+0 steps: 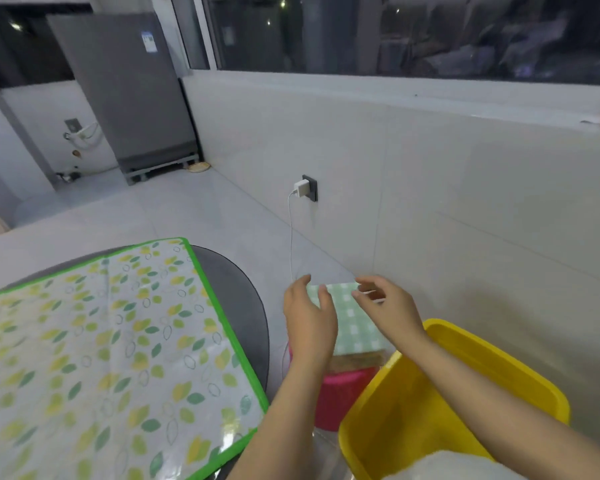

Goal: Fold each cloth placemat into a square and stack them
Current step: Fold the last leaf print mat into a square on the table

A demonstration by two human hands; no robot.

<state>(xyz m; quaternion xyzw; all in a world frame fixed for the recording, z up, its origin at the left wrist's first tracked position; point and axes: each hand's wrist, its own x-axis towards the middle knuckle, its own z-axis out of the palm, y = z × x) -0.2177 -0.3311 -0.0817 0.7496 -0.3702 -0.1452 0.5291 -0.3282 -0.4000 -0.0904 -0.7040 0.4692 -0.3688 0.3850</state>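
A folded green-and-white checked placemat [352,323] lies on top of a stack that sits on a pink stool [340,393]; a brownish folded layer shows under it. My left hand [309,317] hovers at the placemat's left edge with relaxed, slightly bent fingers. My right hand [385,301] hovers over its far right corner, fingers loosely spread. Neither hand grips the cloth.
A large mat with a leaf pattern and green border [111,348] covers the round dark table [236,296] on the left. A yellow plastic tub [465,403] stands at the right, something white at its near edge. A charger and cable [300,189] hang on the tiled wall behind.
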